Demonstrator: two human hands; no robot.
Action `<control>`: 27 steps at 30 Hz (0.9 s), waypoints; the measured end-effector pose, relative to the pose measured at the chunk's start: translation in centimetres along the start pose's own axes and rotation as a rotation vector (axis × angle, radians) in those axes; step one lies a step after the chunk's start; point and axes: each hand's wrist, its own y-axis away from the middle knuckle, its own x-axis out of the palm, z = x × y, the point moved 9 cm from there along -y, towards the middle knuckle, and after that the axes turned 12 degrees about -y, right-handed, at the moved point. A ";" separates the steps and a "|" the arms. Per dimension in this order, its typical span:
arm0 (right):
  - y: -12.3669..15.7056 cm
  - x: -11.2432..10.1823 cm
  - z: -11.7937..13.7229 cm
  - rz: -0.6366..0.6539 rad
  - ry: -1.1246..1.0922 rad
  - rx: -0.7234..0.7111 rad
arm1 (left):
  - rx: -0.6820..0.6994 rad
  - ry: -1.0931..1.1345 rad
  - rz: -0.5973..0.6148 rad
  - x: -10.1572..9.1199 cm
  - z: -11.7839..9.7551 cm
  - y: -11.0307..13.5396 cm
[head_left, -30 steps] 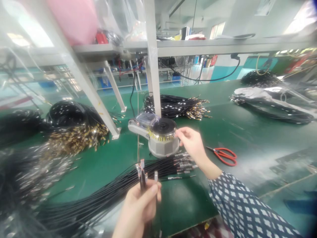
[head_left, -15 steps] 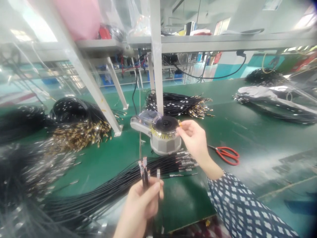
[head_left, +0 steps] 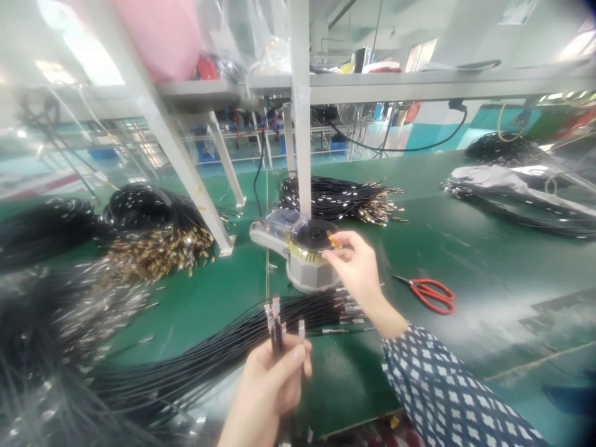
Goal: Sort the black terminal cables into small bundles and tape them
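Note:
My left hand (head_left: 270,388) is closed round a small bunch of black cables (head_left: 279,329), held upright with their metal tips showing above my fingers. My right hand (head_left: 356,270), in a dotted sleeve, pinches a small yellow strip of tape (head_left: 331,238) at the rim of a grey round tape dispenser (head_left: 307,257) with a black disc on top. A long bundle of black cables (head_left: 195,360) lies on the green table (head_left: 465,248) between my hands and the dispenser.
Red-handled scissors (head_left: 428,292) lie right of the dispenser. Piles of black cables with gold ends (head_left: 153,239) sit at the left and behind a white post (head_left: 302,112). More cable heaps (head_left: 512,192) lie at the far right. A shelf frame stands overhead.
My right hand has risen from the side of the dispenser to its top rim and now pinches a yellow strip. The left hand keeps its bunch, barely shifted.

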 end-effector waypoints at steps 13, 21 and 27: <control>9.7 2.3 0.2 0.670 0.029 0.359 | 0.040 -0.038 0.040 0.4 -0.4 0.8; 10.1 3.2 1.2 0.779 0.038 0.277 | 0.062 -0.073 0.039 0.5 -0.6 1.7; 10.1 3.3 1.3 0.760 0.029 0.271 | 0.055 -0.093 0.009 0.5 -0.9 1.9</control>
